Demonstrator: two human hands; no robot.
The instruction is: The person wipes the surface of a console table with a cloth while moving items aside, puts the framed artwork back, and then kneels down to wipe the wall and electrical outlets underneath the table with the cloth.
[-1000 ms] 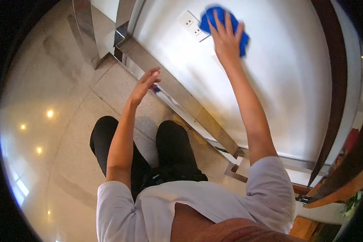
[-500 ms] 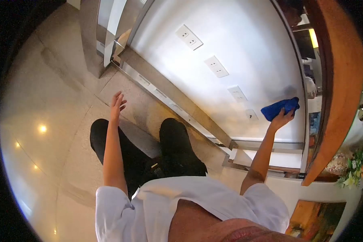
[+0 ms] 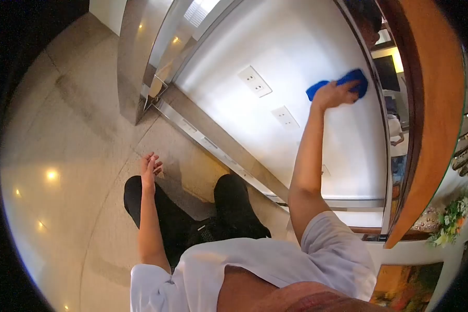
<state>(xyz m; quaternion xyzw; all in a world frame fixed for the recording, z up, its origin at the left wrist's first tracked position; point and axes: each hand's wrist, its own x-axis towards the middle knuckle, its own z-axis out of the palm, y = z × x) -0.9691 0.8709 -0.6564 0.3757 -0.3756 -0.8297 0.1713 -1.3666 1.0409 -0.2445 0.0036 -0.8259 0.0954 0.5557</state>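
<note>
My right hand [image 3: 338,94] holds a blue cloth [image 3: 358,80] against the white wall panel [image 3: 296,57], high up near its right-hand metal edge. The fingers press over the cloth, and part of it sticks out to the left of the hand. Below the arm, two white socket plates show on the panel: one upper socket plate [image 3: 255,81] and one lower socket plate [image 3: 285,117]. My left hand [image 3: 151,165] hangs in the air above my left knee, fingers loosely curled and apart, with nothing in it.
A metal-framed ledge [image 3: 223,145] runs along the panel's foot. To the right curves a wooden counter edge [image 3: 437,104], with flowers [image 3: 455,216] beyond it. A shiny metal panel [image 3: 140,57] stands at upper left. Tiled floor [image 3: 62,130] spreads leftward, reflecting lights.
My right hand has swept the blue cloth up and leftward across the panel, and the arm now covers the lower sockets. My left hand is slightly lower in view, still empty.
</note>
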